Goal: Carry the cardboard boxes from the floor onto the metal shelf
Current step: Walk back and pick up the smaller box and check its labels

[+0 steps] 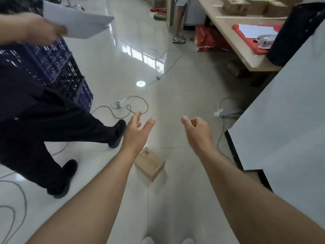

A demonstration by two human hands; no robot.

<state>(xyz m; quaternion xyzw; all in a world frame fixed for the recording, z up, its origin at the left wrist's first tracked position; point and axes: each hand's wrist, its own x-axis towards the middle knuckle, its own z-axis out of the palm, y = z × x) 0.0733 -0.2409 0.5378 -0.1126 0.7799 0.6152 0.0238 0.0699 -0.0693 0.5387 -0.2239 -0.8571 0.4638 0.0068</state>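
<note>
A small taped cardboard box [151,163] lies on the glossy tiled floor, just below and between my two outstretched arms. My left hand [136,132] hovers above its far left corner with fingers spread and empty. My right hand [197,130] is held out to the right of the box, fingers loosely curled, thumb out, holding nothing. Neither hand touches the box. More cardboard boxes [246,5] sit on a wooden table at the top right. The metal shelf is not visible.
A person in dark trousers [52,131] strides across the left, holding a white board [77,23]. Blue crates [58,67] are stacked behind. Cables [130,106] trail over the floor. A grey cabinet [281,120] stands at right; another person's leg [179,23] shows by the table.
</note>
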